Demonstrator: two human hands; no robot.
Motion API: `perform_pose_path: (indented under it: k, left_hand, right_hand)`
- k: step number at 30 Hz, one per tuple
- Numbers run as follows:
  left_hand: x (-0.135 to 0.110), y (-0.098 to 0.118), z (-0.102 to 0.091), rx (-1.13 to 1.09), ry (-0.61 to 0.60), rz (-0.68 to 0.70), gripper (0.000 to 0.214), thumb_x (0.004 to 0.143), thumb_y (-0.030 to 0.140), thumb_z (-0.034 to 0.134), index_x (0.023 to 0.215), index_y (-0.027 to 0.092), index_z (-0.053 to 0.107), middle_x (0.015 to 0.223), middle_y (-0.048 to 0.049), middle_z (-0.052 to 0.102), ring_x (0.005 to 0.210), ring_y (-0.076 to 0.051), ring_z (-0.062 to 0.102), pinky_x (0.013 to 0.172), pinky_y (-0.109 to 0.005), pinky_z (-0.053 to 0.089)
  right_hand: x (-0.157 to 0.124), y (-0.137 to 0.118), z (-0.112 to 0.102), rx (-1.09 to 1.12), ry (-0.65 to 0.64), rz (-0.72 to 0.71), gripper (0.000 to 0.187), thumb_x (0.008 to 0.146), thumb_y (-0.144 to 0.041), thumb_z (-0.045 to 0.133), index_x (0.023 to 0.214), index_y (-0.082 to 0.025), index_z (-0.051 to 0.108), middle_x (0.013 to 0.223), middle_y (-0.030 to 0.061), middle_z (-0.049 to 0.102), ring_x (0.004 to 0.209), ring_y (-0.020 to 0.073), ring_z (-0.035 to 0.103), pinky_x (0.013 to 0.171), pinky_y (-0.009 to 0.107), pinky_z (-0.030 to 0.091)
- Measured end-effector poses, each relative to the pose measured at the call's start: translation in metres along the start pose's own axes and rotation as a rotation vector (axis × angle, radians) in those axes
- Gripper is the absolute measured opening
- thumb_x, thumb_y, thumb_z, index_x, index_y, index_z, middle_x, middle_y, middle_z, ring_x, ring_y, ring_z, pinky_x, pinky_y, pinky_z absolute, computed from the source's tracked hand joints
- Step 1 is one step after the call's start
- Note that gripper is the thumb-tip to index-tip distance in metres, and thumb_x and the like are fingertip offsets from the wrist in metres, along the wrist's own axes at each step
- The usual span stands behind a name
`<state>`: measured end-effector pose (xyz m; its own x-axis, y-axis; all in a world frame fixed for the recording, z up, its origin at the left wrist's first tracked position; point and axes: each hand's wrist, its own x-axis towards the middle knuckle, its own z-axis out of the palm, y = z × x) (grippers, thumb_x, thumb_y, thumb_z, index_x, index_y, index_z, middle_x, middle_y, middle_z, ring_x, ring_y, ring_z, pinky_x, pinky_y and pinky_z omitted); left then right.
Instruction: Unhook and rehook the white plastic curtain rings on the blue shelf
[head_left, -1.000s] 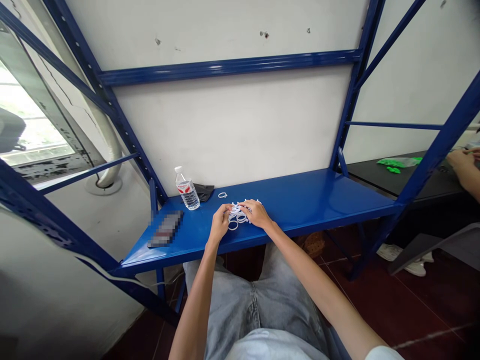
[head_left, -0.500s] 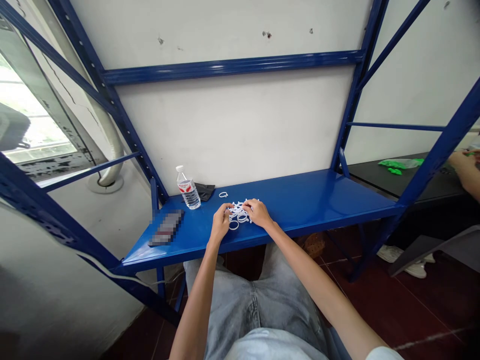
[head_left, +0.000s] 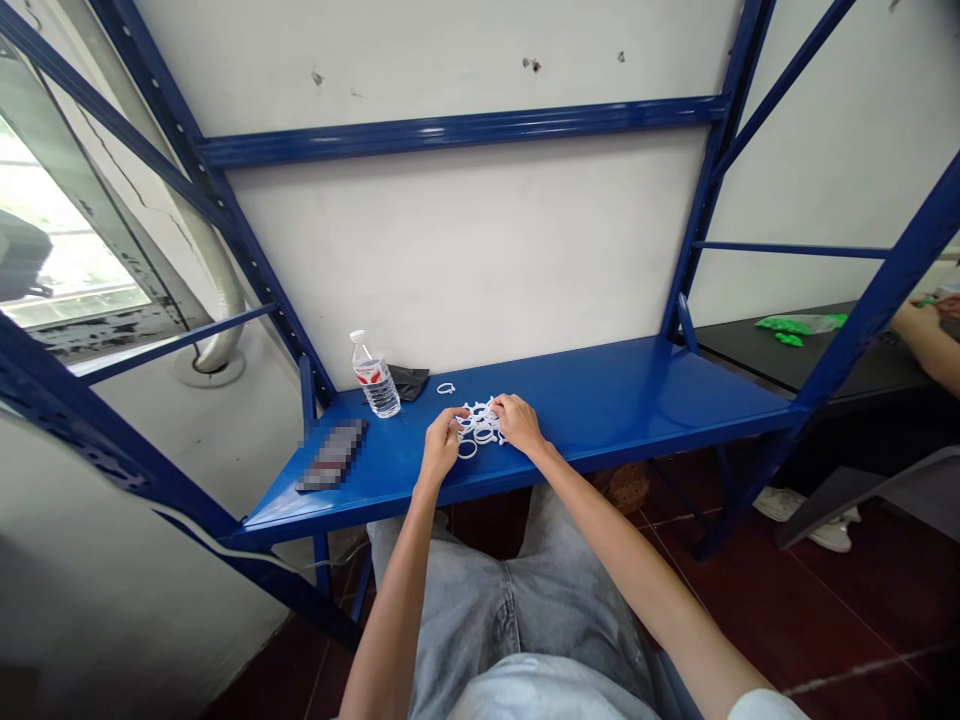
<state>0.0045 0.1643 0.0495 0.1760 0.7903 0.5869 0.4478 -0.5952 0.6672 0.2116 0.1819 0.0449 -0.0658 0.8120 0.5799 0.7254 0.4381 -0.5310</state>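
As left hand (head_left: 441, 445), right hand (head_left: 517, 422) touch — white rings (head_left: 480, 425)

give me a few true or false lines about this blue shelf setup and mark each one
The left hand and right hand both touch a cluster of white rings on a blue steel shelf. True.

A plastic water bottle lies on its side. False: it stands upright beside a black cloth.

A single small white ring sits apart from the cluster. True.

The green pieces are on the blue shelf. False: they lie on a dark table to the right, near another person's hand.
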Motion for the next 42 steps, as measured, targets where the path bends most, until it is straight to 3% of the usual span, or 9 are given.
perform_pose_path:
  k: [10, 13, 16, 20, 23, 25, 31, 37, 42]
  left_hand:
    - [0.002, -0.010, 0.003, 0.035, 0.013, 0.011, 0.029, 0.101, 0.026, 0.043, 0.116, 0.022, 0.068, 0.116, -0.0086, 0.076, 0.093, -0.022, 0.072, 0.080, -0.032, 0.056]
    - [0.022, -0.024, -0.001, 0.153, -0.016, 0.022, 0.031, 0.097, 0.019, 0.045, 0.115, 0.021, 0.070, 0.116, -0.0082, 0.076, 0.099, -0.023, 0.072, 0.089, -0.035, 0.057]
    - [0.060, -0.046, -0.008, 0.398, -0.056, 0.004, 0.042, 0.092, 0.008, 0.044, 0.121, 0.019, 0.072, 0.126, -0.0101, 0.074, 0.119, -0.025, 0.068, 0.109, -0.041, 0.051]
    - [0.109, -0.073, -0.011, 0.711, -0.269, -0.101, 0.072, 0.082, 0.002, 0.053, 0.150, 0.025, 0.060, 0.157, -0.0105, 0.057, 0.139, -0.037, 0.055, 0.113, -0.055, 0.048]
    - [0.123, -0.086, -0.010, 0.824, -0.455, -0.186, 0.079, 0.084, 0.003, 0.054, 0.158, 0.031, 0.051, 0.164, -0.0084, 0.049, 0.145, -0.040, 0.049, 0.113, -0.058, 0.047]
    - [0.122, -0.090, -0.010, 0.872, -0.499, -0.199, 0.072, 0.089, 0.005, 0.050, 0.157, 0.030, 0.052, 0.158, -0.0104, 0.056, 0.139, -0.038, 0.054, 0.109, -0.053, 0.049]
    - [0.107, -0.081, -0.024, 0.927, -0.468, -0.091, 0.037, 0.102, 0.018, 0.046, 0.132, 0.023, 0.067, 0.130, -0.0123, 0.068, 0.121, -0.030, 0.063, 0.098, -0.037, 0.051]
    - [0.099, -0.071, -0.041, 0.981, -0.484, 0.026, 0.021, 0.103, 0.026, 0.051, 0.109, 0.023, 0.071, 0.116, -0.0109, 0.070, 0.114, -0.028, 0.063, 0.096, -0.037, 0.049]
    - [0.098, -0.061, -0.048, 0.966, -0.434, 0.081, 0.016, 0.099, 0.021, 0.054, 0.101, 0.023, 0.070, 0.115, -0.0100, 0.074, 0.116, -0.029, 0.064, 0.096, -0.037, 0.046]
  right_hand:
    - [-0.001, -0.007, -0.005, 0.004, 0.086, 0.032, 0.023, 0.109, -0.028, 0.048, 0.104, -0.023, 0.069, 0.103, 0.0078, 0.075, 0.097, 0.0240, 0.065, 0.079, 0.031, 0.048]
    - [-0.002, -0.008, -0.006, -0.002, 0.115, 0.020, 0.021, 0.108, -0.028, 0.051, 0.103, -0.023, 0.070, 0.104, 0.0073, 0.076, 0.100, 0.0235, 0.065, 0.084, 0.031, 0.049]
    - [-0.002, -0.009, -0.005, -0.029, 0.106, 0.017, 0.018, 0.106, -0.026, 0.054, 0.104, -0.023, 0.072, 0.105, 0.0061, 0.076, 0.103, 0.0228, 0.065, 0.089, 0.031, 0.049]
    - [-0.002, -0.010, -0.005, -0.047, 0.089, 0.027, 0.018, 0.104, -0.024, 0.055, 0.104, -0.023, 0.072, 0.107, 0.0046, 0.076, 0.105, 0.0217, 0.064, 0.090, 0.030, 0.049]
    - [-0.003, -0.011, -0.005, -0.051, 0.089, 0.028, 0.018, 0.104, -0.024, 0.054, 0.103, -0.023, 0.072, 0.106, 0.0039, 0.076, 0.102, 0.0208, 0.065, 0.089, 0.030, 0.049]
    - [-0.003, -0.012, -0.006, -0.051, 0.080, 0.025, 0.020, 0.105, -0.024, 0.053, 0.103, -0.023, 0.073, 0.107, 0.0043, 0.076, 0.102, 0.0206, 0.065, 0.089, 0.030, 0.050]
    - [-0.002, -0.014, -0.006, -0.052, 0.052, 0.035, 0.023, 0.107, -0.024, 0.050, 0.106, -0.022, 0.074, 0.110, 0.0067, 0.076, 0.106, 0.0214, 0.065, 0.089, 0.030, 0.050]
    - [-0.001, -0.012, -0.005, -0.041, 0.056, 0.046, 0.025, 0.108, -0.025, 0.049, 0.107, -0.022, 0.074, 0.112, 0.0066, 0.076, 0.107, 0.0208, 0.065, 0.086, 0.029, 0.050]
    - [-0.001, -0.012, -0.004, -0.038, 0.058, 0.045, 0.026, 0.108, -0.024, 0.049, 0.106, -0.021, 0.074, 0.110, 0.0065, 0.076, 0.104, 0.0207, 0.065, 0.085, 0.029, 0.050]
